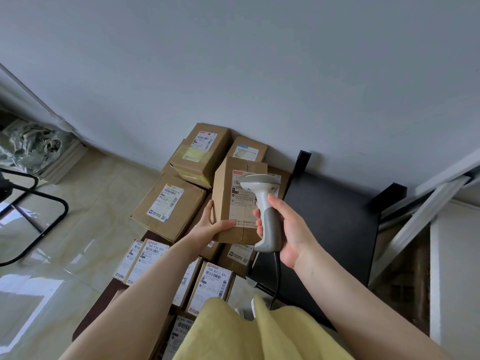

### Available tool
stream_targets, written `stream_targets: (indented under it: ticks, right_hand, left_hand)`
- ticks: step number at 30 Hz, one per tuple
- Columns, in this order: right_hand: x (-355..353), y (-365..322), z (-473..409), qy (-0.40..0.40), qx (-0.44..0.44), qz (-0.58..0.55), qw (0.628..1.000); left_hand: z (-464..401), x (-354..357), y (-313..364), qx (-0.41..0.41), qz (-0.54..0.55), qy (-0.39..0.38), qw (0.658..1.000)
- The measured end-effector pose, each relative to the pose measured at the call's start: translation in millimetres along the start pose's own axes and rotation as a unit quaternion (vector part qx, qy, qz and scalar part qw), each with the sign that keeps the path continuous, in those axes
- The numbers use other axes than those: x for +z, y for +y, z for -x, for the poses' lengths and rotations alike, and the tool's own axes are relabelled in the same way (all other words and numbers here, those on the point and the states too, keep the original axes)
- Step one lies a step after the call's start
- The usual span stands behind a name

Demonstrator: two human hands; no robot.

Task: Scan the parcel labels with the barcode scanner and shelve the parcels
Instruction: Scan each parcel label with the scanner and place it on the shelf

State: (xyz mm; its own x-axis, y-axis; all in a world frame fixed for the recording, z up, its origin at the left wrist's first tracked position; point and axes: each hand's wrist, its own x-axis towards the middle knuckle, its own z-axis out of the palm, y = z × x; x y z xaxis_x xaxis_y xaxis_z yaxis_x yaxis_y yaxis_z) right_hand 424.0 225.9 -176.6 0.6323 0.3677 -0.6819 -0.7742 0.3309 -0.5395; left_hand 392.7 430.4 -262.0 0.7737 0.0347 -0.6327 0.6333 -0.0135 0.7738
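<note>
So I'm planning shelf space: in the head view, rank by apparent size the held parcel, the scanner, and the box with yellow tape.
1. Held parcel, though nearness may inflate it.
2. Box with yellow tape, looks close to it.
3. Scanner, clearly smallest.

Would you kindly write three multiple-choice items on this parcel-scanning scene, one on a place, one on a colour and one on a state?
1. Where is the scanner's head?
A. on the floor
B. over the held parcel's label
C. on the black stand

2. What colour is the scanner?
A. white and grey
B. red
C. blue

3. How is the held parcel supported?
A. lying on the pile
B. leaning on the wall
C. gripped by the left hand

Answers: 1 B, the scanner in the right hand overlaps the label; 2 A, white body, grey grip; 3 C, the left hand holds the parcel at its lower corner.
</note>
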Motion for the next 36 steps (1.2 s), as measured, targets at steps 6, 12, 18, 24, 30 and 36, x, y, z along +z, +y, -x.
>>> stream_targets:
  ticks: [6,12,18,24,30,36]
  right_hand:
    - [-8,0,-2,0.004,-0.002,0.015,1.0]
    - [-52,-4,-29,0.216,-0.096,0.139,0.962]
    - [-114,3,-68,0.391,-0.08,0.248,0.883]
    - [-137,13,-98,0.396,-0.062,0.166,0.901]
    - [-145,18,-103,0.376,-0.052,0.207,0.902]
    - [-152,22,-100,0.384,-0.065,0.268,0.881]
  left_hand:
    - [3,0,2,0.004,0.005,0.004,1.0]
    - [4,-5,-1,0.017,0.021,0.013,1.0]
    - [8,-3,-8,0.036,0.05,0.014,0.998]
    - [9,4,-13,0.032,0.065,0.001,0.997]
    - [11,13,-10,0.032,0.082,-0.007,0.996]
    - [16,24,-10,0.072,0.079,0.01,0.994]
